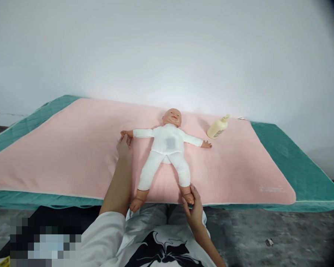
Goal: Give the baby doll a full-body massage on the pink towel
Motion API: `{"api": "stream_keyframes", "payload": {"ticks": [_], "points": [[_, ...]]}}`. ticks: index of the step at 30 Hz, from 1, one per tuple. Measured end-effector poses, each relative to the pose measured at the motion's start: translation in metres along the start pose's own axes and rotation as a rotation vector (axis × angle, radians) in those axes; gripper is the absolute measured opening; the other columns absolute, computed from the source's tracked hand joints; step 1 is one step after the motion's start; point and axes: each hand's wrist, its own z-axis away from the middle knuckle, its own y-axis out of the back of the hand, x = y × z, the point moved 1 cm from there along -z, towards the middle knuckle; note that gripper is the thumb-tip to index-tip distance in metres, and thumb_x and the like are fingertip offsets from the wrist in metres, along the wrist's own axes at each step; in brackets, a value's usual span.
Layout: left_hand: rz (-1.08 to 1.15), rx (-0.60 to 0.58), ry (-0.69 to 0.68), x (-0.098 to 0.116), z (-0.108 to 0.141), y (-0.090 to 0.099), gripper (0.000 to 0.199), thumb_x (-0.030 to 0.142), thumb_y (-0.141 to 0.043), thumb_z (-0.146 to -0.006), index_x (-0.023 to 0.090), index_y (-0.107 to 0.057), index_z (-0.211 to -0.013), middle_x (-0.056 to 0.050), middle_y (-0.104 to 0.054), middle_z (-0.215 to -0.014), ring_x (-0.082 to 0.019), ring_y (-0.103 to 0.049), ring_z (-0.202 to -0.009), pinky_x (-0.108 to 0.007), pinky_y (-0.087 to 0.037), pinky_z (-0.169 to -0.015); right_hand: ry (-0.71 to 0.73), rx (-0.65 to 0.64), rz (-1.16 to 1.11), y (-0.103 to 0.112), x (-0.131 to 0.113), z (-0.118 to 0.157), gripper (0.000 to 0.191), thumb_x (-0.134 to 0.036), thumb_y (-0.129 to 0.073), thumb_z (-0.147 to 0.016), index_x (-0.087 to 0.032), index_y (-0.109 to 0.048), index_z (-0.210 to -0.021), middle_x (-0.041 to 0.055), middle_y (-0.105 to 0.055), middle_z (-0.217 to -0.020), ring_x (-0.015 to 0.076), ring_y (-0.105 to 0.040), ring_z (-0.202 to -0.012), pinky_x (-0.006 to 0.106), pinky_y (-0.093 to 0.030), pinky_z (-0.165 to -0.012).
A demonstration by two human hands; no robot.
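Doll (160, 142) in white lies face up on a pink blanket (86, 148) over a green cover (289, 159), its long axis running almost straight from the wall (167, 48) to the person at the near edge; its head points wallward, arms spread wide, legs splayed, feet at the blanket's border. Well apart, the person's hands both hold it: the left hand (124, 145) pinches its right hand, and the right hand (195, 211) cups its left foot, partly hiding each; how tightly, I cannot tell. A grey patch (171, 143) on its chest stays a blur. Beside its left hand is a pump bottle (217, 128), its lettering unreadable from here. Coarse blocks (46, 243) mask the lower left, and the frame cuts off the person's right forearm (211, 248)
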Motion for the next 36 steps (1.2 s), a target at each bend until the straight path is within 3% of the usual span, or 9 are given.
{"api": "stream_keyframes", "payload": {"ticks": [4,10,16,19,22,30,36], "points": [[-0.091,-0.088,-0.118,0.004,0.008,-0.005,0.015,0.02,-0.068,-0.082,0.021,-0.068,-0.097,-0.005,-0.068,-0.105,-0.014,-0.067,-0.099,-0.024,-0.055,-0.087,-0.034,0.085,-0.1,0.004,-0.006,-0.002,0.054,-0.025,-0.062,-0.085,-0.018,-0.045,-0.135,0.016,-0.058,-0.133,0.0299,-0.058,-0.122,0.051,-0.052,-0.097],[-0.223,-0.203,-0.502,0.001,0.024,-0.016,0.032,0.026,-0.08,-0.069,0.018,-0.068,-0.098,-0.006,-0.07,-0.1,-0.018,-0.067,-0.098,-0.034,-0.053,-0.094,0.018,0.241,-0.26,0.012,-0.02,-0.029,0.049,-0.029,-0.056,-0.088,-0.017,-0.04,-0.132,0.019,-0.057,-0.132,0.029,-0.056,-0.124,0.055,-0.047,-0.1],[-0.556,-0.598,-0.756,-0.009,0.055,-0.02,0.034,0.03,-0.083,-0.064,0.021,-0.073,-0.095,-0.006,-0.073,-0.1,-0.023,-0.069,-0.099,-0.042,-0.053,-0.095,0.189,0.296,-0.328,0.011,-0.046,-0.077,0.048,-0.029,-0.053,-0.089,-0.021,-0.034,-0.133,0.0196,-0.056,-0.132,0.0311,-0.056,-0.125,0.062,-0.045,-0.099],[-0.641,-0.811,-0.878,-0.009,0.062,-0.022,0.035,0.034,-0.085,-0.063,0.026,-0.074,-0.095,-0.005,-0.074,-0.103,-0.025,-0.067,-0.104,-0.046,-0.052,-0.097,0.22,0.275,-0.309,0.005,-0.059,-0.099,0.047,-0.029,-0.052,-0.09,-0.022,-0.034,-0.133,0.0193,-0.057,-0.131,0.0297,-0.058,-0.123,0.058,-0.048,-0.097],[-0.689,-0.95,-0.996,-0.007,0.062,-0.025,0.041,0.037,-0.088,-0.059,0.028,-0.074,-0.097,-0.005,-0.075,-0.103,-0.026,-0.067,-0.105,-0.047,-0.051,-0.097,0.227,0.241,-0.299,-0.001,-0.07,-0.118,0.048,-0.027,-0.053,-0.09,-0.022,-0.034,-0.134,0.0178,-0.057,-0.131,0.0272,-0.058,-0.123,0.054,-0.049,-0.099],[-0.849,-1.137,-1.196,-0.005,0.065,-0.028,0.034,0.039,-0.081,-0.07,0.027,-0.072,-0.101,-0.003,-0.075,-0.103,-0.024,-0.068,-0.104,-0.043,-0.048,-0.095,0.14,0.135,-0.342,-0.017,-0.086,-0.154,0.048,-0.03,-0.054,-0.091,-0.022,-0.037,-0.135,0.0155,-0.055,-0.136,0.0239,-0.053,-0.129,0.048,-0.045,-0.106],[-0.962,-1.165,-1.201,-0.005,0.064,-0.027,0.026,0.041,-0.077,-0.074,0.029,-0.073,-0.096,-0.002,-0.075,-0.105,-0.025,-0.067,-0.107,-0.047,-0.046,-0.096,0.145,0.132,-0.351,-0.025,-0.088,-0.168,0.048,-0.029,-0.054,-0.091,-0.022,-0.036,-0.136,0.0144,-0.057,-0.134,0.0219,-0.055,-0.127,0.047,-0.045,-0.106]]}}
